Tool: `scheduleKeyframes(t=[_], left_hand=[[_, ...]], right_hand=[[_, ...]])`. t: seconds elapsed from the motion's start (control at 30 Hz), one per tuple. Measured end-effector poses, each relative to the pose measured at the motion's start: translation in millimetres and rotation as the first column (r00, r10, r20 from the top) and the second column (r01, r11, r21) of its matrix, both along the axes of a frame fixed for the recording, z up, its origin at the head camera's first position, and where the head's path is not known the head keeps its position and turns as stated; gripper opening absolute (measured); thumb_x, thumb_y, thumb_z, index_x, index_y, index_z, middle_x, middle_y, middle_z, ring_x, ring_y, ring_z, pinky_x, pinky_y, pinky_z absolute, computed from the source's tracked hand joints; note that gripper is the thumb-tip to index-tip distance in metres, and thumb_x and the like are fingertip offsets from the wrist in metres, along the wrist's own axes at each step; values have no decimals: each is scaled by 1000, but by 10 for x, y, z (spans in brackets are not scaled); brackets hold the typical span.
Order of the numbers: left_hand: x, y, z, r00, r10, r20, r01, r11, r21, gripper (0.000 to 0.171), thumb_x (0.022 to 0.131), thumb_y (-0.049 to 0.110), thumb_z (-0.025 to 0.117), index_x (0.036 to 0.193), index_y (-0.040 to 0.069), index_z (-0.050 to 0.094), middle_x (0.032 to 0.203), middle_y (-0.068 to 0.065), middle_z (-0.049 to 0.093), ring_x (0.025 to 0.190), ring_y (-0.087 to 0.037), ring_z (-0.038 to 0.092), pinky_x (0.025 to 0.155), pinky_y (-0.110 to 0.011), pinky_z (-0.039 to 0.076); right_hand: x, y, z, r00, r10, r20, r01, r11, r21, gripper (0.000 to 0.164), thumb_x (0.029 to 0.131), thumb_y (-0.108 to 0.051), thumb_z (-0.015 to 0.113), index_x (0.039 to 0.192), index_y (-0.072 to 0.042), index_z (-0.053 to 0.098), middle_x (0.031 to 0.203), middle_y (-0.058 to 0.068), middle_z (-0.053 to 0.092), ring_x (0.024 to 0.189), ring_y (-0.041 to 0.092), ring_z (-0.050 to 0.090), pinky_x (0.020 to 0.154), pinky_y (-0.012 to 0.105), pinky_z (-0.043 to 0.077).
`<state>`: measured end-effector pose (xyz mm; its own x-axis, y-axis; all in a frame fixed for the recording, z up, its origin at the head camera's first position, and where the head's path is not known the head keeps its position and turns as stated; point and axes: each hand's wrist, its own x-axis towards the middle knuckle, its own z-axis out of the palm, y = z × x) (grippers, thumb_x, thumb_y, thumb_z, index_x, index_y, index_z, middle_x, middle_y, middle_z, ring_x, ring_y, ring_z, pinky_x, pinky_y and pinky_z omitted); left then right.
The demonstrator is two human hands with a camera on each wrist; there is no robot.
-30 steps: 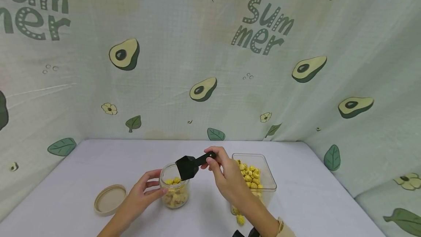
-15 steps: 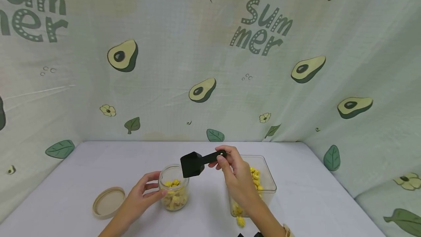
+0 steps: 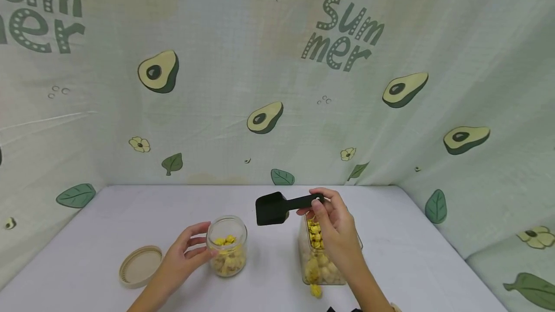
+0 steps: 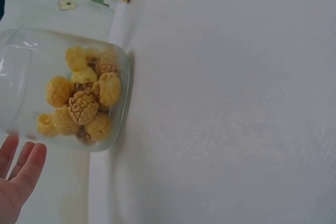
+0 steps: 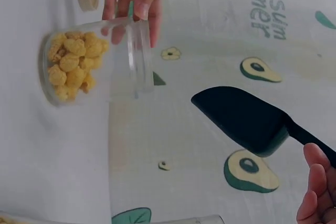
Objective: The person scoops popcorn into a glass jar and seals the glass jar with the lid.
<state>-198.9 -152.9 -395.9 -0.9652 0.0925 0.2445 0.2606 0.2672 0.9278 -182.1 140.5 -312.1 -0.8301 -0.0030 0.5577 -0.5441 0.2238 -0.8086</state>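
Observation:
My left hand [image 3: 184, 254] holds a clear glass jar [image 3: 239, 233] near its rim, thumb at the front and fingers at the left side. Yellow and brown popcorn [image 4: 84, 108] lies in the jar's lower part. In my right hand [image 3: 337, 225] is a black scoop [image 3: 270, 210], pinched by the end of its handle. The scoop hangs above the table, right of the jar, its bowl pointing left; whether anything is in it is hidden. Beneath and behind the right hand stands a clear plastic box [image 3: 305, 254] of popcorn, partly covered by that hand and forearm.
A round beige lid [image 3: 140, 267] lies on the white table [image 3: 173, 206] left of the left hand. One loose popcorn piece [image 3: 316, 291] sits before the box. A printed curtain [image 3: 217, 61] hangs behind. Something black shows at the bottom edge, cut off.
My right hand has carried the scoop right and slightly up, from over the jar's mouth toward the box. My left hand and the jar have stayed nearly in place.

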Motion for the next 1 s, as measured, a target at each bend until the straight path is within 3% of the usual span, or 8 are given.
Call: scheduleKeyframes(t=[0.13,0.37,0.57,0.8,0.9,1.0], left_hand=[[24,16,35,993,12,-120,-14,1000,-16,55,80,9,72,128,5,47,128,-10,48,105,-2,51,88,-12,46],[52,41,131,957,22,-288,-22,1000,2,55,79,1,70,129,4,47,126,0,48,109,5,46,92,-5,38],[100,99,208,930,0,-368,10,1000,26,53,77,-5,69,126,0,49,125,0,50,113,0,46,96,-8,38],[168,294,287,876,-86,-474,122,992,45,51,77,-11,67,124,-3,50,125,-5,51,120,-6,45,100,-13,37],[185,410,306,871,-115,-477,158,986,51,51,77,-9,68,124,2,52,125,-6,52,120,-7,45,100,-14,38],[194,533,323,880,-134,-455,178,983,54,50,79,-4,69,124,9,54,125,-6,52,120,-8,46,100,-14,39]], right_hand=[[18,118,29,999,-53,2,53,998,-17,22,97,-8,45,118,-3,50,82,13,68,75,14,58,69,21,51],[53,314,54,986,-162,38,163,986,-32,23,98,-13,45,119,-4,50,78,-3,70,73,13,59,67,22,49],[83,447,71,984,-178,30,180,979,-92,24,98,-11,44,119,0,49,78,-4,70,71,9,58,65,20,48],[114,551,125,976,-217,19,218,967,-135,24,97,-9,46,117,2,50,76,-4,70,70,9,59,65,19,47],[123,590,141,965,-262,15,262,959,-107,22,97,-10,46,117,0,51,76,-4,70,71,9,59,66,18,47],[122,625,152,952,-306,7,306,950,-69,20,97,-10,46,115,-5,52,76,-5,69,71,8,59,67,16,46]])
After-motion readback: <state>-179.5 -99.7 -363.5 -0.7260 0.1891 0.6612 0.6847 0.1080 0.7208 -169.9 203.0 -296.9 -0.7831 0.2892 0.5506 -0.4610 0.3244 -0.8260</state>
